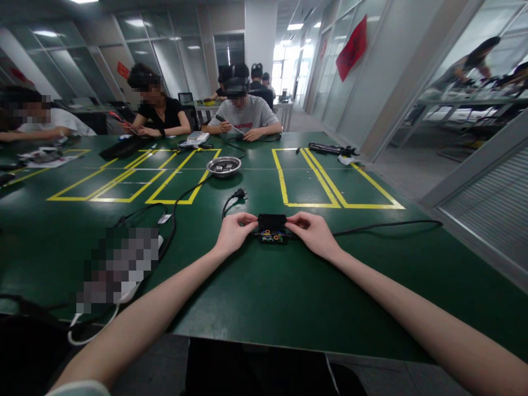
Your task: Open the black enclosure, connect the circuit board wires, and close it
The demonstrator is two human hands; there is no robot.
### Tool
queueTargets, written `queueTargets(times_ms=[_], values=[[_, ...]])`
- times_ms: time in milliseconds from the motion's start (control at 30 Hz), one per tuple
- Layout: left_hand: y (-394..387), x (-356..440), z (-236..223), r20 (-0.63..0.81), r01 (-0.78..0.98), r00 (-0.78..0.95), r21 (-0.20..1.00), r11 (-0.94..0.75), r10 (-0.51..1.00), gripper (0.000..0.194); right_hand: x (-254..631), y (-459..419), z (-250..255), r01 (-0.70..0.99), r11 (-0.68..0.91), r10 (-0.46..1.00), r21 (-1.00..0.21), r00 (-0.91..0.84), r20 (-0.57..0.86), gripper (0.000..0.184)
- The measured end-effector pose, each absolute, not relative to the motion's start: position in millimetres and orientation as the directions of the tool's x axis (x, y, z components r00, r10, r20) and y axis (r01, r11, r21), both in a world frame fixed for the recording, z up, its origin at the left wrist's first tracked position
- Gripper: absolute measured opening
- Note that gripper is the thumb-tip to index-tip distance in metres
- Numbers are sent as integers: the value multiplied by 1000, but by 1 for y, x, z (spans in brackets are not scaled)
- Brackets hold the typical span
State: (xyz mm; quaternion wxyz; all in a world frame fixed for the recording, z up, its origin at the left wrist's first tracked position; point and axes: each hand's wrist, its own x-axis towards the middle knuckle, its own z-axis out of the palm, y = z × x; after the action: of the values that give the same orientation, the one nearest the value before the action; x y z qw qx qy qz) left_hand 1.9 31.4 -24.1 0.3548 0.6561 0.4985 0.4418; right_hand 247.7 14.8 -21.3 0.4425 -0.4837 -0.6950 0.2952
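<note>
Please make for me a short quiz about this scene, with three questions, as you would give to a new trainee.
1. True or false: the left hand and the right hand both touch the black case cover, while the circuit board is visible.
2. Where is the metal bowl?
A) On the floor
B) On the green table, beyond both hands
C) Under the right forearm
3. Fill in: the ____ hand is nearer to the power plug.

Key: 1 true; 2 B; 3 left.

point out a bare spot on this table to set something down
Green tabletop between your forearms, nearer than the black case; also inside yellow tape beyond your right hand. Crowded: left, around the black cables.
</note>
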Motion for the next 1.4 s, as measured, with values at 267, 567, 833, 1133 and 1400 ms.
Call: queueTargets(times_ms=[267,567,833,1133,1400], values=[[30,2,-23,256,352,109,894,-278,961,13,247,16,-23,424,365,931,-829,-146,335,28],[29,0,-20,293,393,130,862,-321,947,13,247,13,-17,419,358,934,-834,-154,324,30],[24,-1,-15,324,427,182,824,-372,928,11,246,7,-11,417,369,929,-831,-167,329,31],[18,-3,-12,338,450,228,795,-406,913,7,249,6,-13,421,386,923,-821,-167,348,29],[23,0,-12,355,445,217,793,-416,909,5,251,12,-17,422,404,915,-812,-178,362,27]])
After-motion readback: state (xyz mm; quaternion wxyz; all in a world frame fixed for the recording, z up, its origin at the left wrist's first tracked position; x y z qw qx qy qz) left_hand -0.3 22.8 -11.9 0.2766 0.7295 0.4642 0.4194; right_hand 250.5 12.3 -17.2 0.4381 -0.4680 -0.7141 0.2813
